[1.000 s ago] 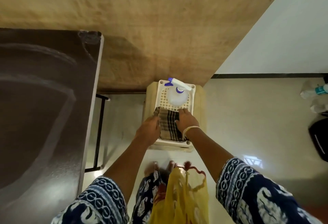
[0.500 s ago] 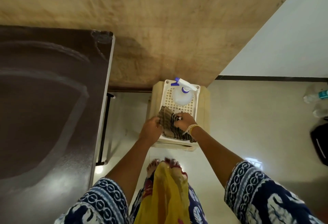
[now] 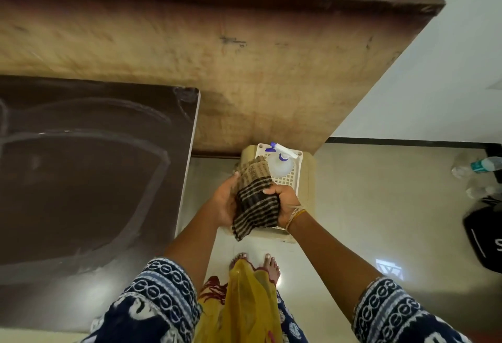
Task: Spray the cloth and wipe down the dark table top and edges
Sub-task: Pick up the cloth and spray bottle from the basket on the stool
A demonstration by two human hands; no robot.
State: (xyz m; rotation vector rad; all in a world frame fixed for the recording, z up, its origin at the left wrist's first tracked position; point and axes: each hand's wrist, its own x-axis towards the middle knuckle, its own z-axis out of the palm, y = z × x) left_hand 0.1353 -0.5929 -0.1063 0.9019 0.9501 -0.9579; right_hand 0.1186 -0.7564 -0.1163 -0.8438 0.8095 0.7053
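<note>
A brown-and-black striped cloth (image 3: 254,197) hangs between both my hands, lifted above the white plastic basket (image 3: 294,177). My left hand (image 3: 224,202) supports its left side and my right hand (image 3: 285,201) grips its right side. In the far end of the basket, just beyond the cloth, stands a clear spray bottle (image 3: 281,162) with a white and purple trigger head. The dark table top (image 3: 89,185) fills the left of the view, marked with pale curved smears.
The basket rests on a beige stool (image 3: 309,187) against a tall wooden panel (image 3: 244,70). Plastic bottles (image 3: 480,166) and a black bag (image 3: 486,236) lie on the tiled floor at the right. My bare feet (image 3: 256,264) stand just before the stool.
Both hands have picked the cloth up out of the basket and raised it toward me. The view has tilted upward.
</note>
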